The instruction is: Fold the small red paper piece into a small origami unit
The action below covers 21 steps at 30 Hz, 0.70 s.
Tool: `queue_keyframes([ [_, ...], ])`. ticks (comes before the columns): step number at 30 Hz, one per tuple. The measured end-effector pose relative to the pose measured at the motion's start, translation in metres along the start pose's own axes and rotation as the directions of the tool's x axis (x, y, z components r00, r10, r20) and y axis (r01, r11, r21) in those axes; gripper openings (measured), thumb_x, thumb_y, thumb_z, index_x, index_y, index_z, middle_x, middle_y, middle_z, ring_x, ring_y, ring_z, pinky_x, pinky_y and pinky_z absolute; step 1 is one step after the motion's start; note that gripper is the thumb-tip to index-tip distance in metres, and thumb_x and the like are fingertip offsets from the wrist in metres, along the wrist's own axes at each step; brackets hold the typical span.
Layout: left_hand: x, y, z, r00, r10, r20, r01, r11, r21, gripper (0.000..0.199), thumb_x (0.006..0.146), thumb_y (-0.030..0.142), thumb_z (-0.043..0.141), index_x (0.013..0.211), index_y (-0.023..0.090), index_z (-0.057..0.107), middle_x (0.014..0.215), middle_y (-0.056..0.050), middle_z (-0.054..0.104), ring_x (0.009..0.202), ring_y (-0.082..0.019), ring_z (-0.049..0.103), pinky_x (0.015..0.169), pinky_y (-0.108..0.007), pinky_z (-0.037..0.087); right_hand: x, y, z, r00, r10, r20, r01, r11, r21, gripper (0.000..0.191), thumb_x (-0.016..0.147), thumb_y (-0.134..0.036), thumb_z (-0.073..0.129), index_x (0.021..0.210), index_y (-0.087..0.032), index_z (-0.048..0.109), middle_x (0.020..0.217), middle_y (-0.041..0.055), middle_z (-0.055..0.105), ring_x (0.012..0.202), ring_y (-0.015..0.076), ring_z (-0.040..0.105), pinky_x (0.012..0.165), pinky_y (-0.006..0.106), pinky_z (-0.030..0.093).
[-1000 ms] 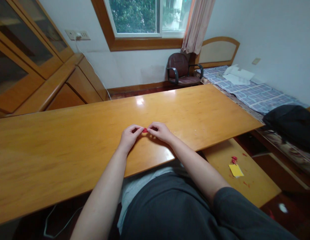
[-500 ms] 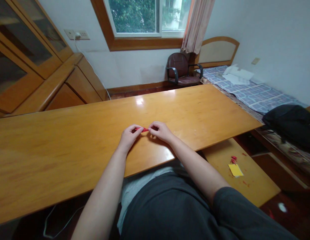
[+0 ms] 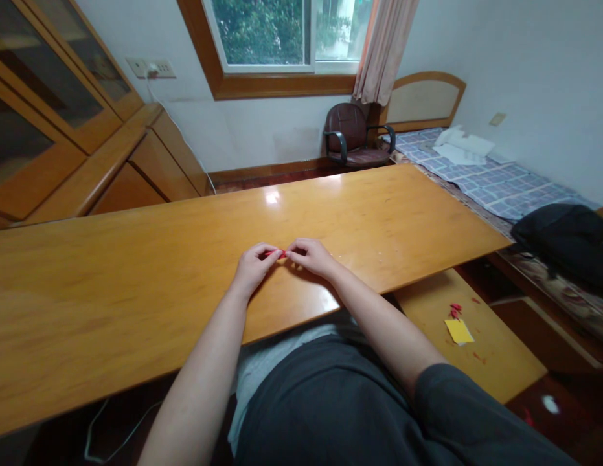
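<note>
Between my two hands is a small, narrow red piece that looks like folded paper (image 3: 282, 254), just above the wooden table (image 3: 184, 252). My left hand (image 3: 255, 268) is closed, pinching the left part of it between thumb and fingers. From the other side, the fingertips of my right hand (image 3: 311, 257) are closed on its right end. Most of the piece is hidden by the fingers, so its full shape cannot be made out.
On a lower board (image 3: 495, 349) at the right lie yellow square paper (image 3: 459, 331) and small red pieces (image 3: 455, 311). Beyond are a bed (image 3: 505, 184) with a black bag (image 3: 566, 243), a brown armchair (image 3: 347, 133) and a wooden cabinet (image 3: 111, 145) at the left.
My hands have drawn slightly closer together, and less of the red piece shows between them. Everything else stays in place.
</note>
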<state>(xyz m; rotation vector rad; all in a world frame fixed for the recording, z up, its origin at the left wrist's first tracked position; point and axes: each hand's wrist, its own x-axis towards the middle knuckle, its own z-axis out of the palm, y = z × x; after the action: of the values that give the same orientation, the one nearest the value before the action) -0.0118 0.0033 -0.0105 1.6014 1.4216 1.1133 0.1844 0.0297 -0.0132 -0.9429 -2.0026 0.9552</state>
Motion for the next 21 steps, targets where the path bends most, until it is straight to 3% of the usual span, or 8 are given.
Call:
queue_keyframes([
  [5, 0.0002, 0.0013, -0.0012, 0.999, -0.007, -0.049, 0.007, 1.0, 0.006, 0.024, 0.076, 0.04, 0.069, 0.079, 0.017, 0.075, 0.078, -0.004, 0.073, 0.07, -0.016, 0.063, 0.063, -0.024, 0.047, 0.0002, 0.0009, -0.0013, 0.999, -0.002, -0.038, 0.002, 1.0, 0.025, 0.018, 0.089, -0.029, 0.061, 0.082, -0.013, 0.069, 0.076, 0.0025, 0.067, 0.07, 0.0117, 0.059, 0.068, 0.023, 0.043],
  [16, 0.0002, 0.0005, -0.0038, 0.992, -0.082, -0.095, 0.07, 0.99, -0.12, 0.027, 0.076, 0.041, 0.071, 0.083, 0.016, 0.076, 0.069, -0.002, 0.069, 0.06, -0.013, 0.057, 0.057, -0.024, 0.044, 0.0017, 0.0049, -0.0001, 0.981, 0.121, -0.149, -0.108, 0.99, 0.09, 0.024, 0.091, -0.036, 0.06, 0.083, -0.015, 0.068, 0.077, 0.0026, 0.067, 0.07, 0.0123, 0.06, 0.067, 0.023, 0.045],
  [21, 0.0005, 0.0023, -0.0021, 0.994, -0.087, -0.064, 0.079, 0.99, -0.117, 0.027, 0.075, 0.042, 0.072, 0.082, 0.016, 0.076, 0.072, -0.004, 0.071, 0.061, -0.014, 0.059, 0.057, -0.024, 0.045, 0.002, 0.0009, 0.0001, 0.998, 0.049, -0.043, -0.046, 0.997, 0.058, 0.026, 0.09, -0.039, 0.062, 0.088, -0.015, 0.071, 0.08, 0.0031, 0.068, 0.071, 0.0119, 0.059, 0.068, 0.023, 0.044],
])
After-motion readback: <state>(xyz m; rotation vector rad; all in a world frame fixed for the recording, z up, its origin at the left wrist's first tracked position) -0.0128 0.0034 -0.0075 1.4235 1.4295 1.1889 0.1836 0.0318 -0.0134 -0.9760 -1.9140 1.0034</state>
